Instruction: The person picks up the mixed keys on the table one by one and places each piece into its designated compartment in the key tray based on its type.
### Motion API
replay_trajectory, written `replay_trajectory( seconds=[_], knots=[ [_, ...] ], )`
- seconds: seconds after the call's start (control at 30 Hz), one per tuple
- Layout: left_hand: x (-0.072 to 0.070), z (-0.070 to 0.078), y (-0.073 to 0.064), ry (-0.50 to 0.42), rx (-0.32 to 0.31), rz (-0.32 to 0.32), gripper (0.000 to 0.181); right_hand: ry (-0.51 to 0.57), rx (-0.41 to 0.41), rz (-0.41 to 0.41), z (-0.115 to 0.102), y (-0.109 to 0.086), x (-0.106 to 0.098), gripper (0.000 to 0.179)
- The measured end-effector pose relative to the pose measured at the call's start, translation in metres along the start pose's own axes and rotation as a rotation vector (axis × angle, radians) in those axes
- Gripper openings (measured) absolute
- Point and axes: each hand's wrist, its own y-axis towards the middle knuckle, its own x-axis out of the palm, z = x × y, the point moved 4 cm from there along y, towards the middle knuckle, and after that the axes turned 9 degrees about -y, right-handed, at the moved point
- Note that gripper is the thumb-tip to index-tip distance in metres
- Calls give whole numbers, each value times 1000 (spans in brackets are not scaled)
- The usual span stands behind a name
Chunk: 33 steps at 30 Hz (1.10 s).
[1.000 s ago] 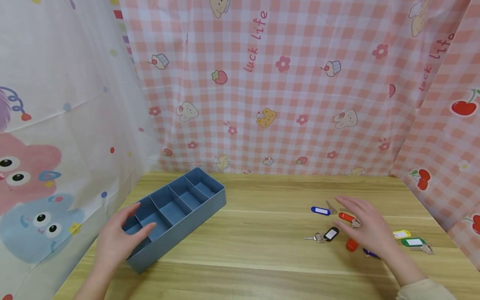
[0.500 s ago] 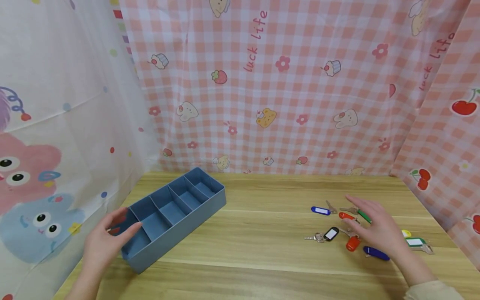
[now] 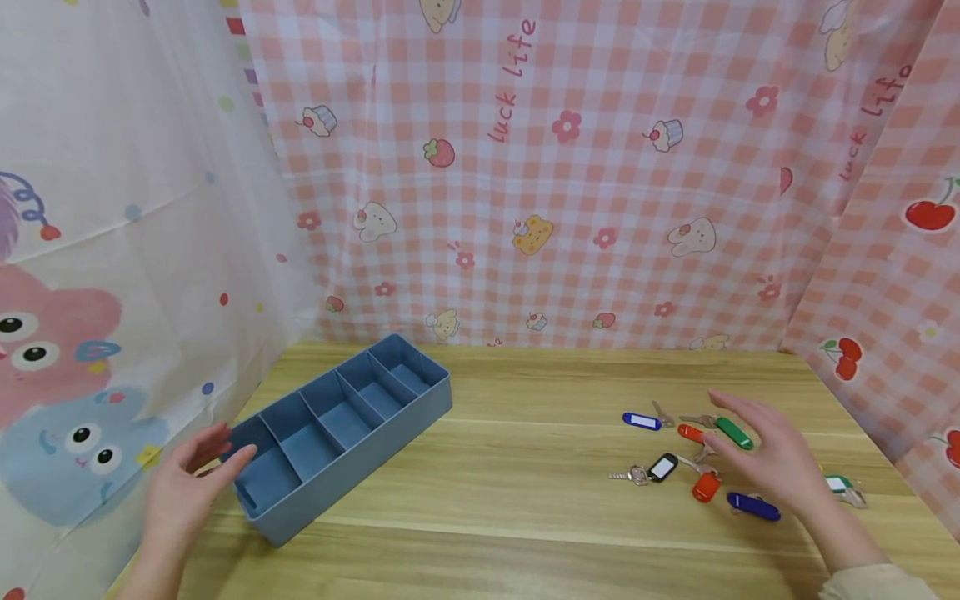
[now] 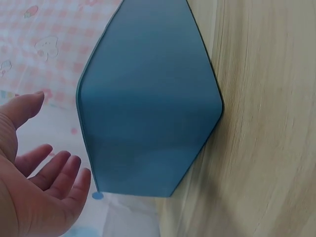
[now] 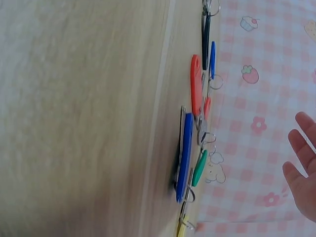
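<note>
My left hand (image 3: 183, 483) hovers by the near-left end of a blue-grey divided box (image 3: 352, 467), fingers loosely bent; the left wrist view shows a gap between them. My right hand (image 3: 780, 462) is held above several keys with coloured tags, its fingers relaxed and holding nothing. Around it lie a green key tag (image 3: 734, 433), a red key tag (image 3: 706, 487), another red one partly behind the fingertips, and a dark blue key tag (image 3: 753, 507). Farther left are a black key tag (image 3: 663, 467) and a blue key tag (image 3: 641, 422). A yellow tag (image 5: 181, 228) is mostly hidden in the head view.
The box stands slantwise on the wooden table (image 3: 525, 492), its compartments bare. Another green-edged key tag (image 3: 838, 482) lies near the right side. A checked cloth (image 3: 570, 183) hangs behind the table, and a white printed cloth (image 3: 172, 250) hangs at left.
My left hand has drawn left, away from over the box's near compartment. My right hand has shifted slightly right, uncovering the green and dark blue tags. Box and keys have stayed put.
</note>
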Motion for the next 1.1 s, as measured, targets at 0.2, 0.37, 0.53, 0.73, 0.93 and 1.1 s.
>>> replay_trajectory(
  seconds=[0.2,0.37,0.53,0.73,0.93,1.1],
  knots=[
    [-9,-10,1,-79,-45,42,72,2,28,-10,7,-2,-4,58],
    [-15,-19,3,-180,-105,54,66,11,25,3,12,-4,-7,58],
    [-18,-38,9,-395,-183,20,62,16,27,2,18,-6,-9,58],
    [-17,-72,23,-444,-252,-103,99,11,72,-35,28,-8,-11,59],
    [-9,-59,16,-406,-376,-170,98,28,127,-87,38,-11,-14,58],
    [-5,-42,8,-382,-431,-199,91,52,179,-131,44,-14,-18,61]
  ],
)
